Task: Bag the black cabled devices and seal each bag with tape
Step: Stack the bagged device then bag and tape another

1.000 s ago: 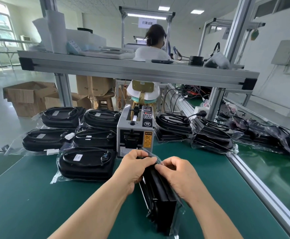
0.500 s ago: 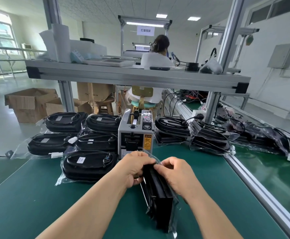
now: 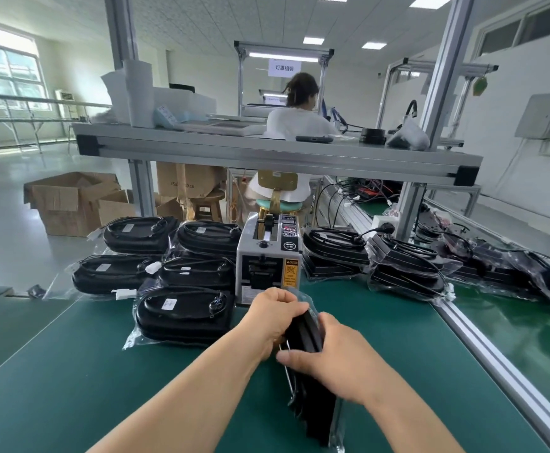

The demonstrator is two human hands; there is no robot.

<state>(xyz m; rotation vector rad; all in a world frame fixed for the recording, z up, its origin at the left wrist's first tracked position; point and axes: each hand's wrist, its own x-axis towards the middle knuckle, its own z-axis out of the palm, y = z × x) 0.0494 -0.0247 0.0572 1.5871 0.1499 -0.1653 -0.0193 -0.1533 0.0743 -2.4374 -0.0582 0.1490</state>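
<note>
Lower centre: left hand [image 3: 275,317] and right hand [image 3: 339,361] grip bagged device [image 3: 306,331], apparently untaped; sealed bags [image 3: 182,313] left; dispenser [image 3: 268,256] ahead.

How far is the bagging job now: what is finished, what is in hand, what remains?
Looks done: five bagged devices left of the tape dispenser, seals too small to confirm. In hand: left hand and right hand grip one device in a clear bag. Remaining: taping it; the right pile looks bagged, seals unclear.
</note>
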